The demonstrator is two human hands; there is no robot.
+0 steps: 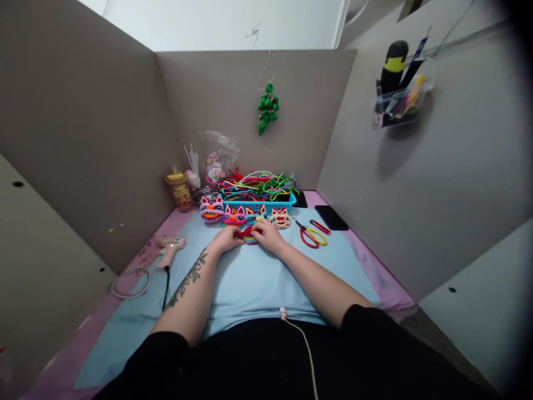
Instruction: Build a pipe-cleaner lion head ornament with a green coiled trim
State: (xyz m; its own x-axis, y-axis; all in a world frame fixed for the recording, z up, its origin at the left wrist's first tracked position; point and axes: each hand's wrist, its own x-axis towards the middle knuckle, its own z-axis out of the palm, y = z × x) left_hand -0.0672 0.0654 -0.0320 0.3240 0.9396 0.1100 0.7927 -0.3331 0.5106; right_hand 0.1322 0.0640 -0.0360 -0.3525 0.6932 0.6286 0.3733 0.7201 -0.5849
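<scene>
1. Black shirt (266, 361), nearest, carries a pale cord (307, 345); leaning in could drag it across the tabletop (250, 286).
2. Striped piece (250, 241) lies on the tabletop between left hand (227, 239) and right hand (267, 235), both pinching it; uneven pulling could bend it.
3. Animal faces (211, 209) stand just behind; a stray knuckle could topple them.
4. Glue gun (170, 253) rests leftward, its wire (167, 280) beside the left forearm (189, 294); catching that could tug it.

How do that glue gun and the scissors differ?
The glue gun is pink; the scissors have red and yellow handles. The glue gun trails a dark cord; the scissors have none. The glue gun lies left of the left hand, the scissors right of the right hand. Both are tools lying unheld.
</scene>
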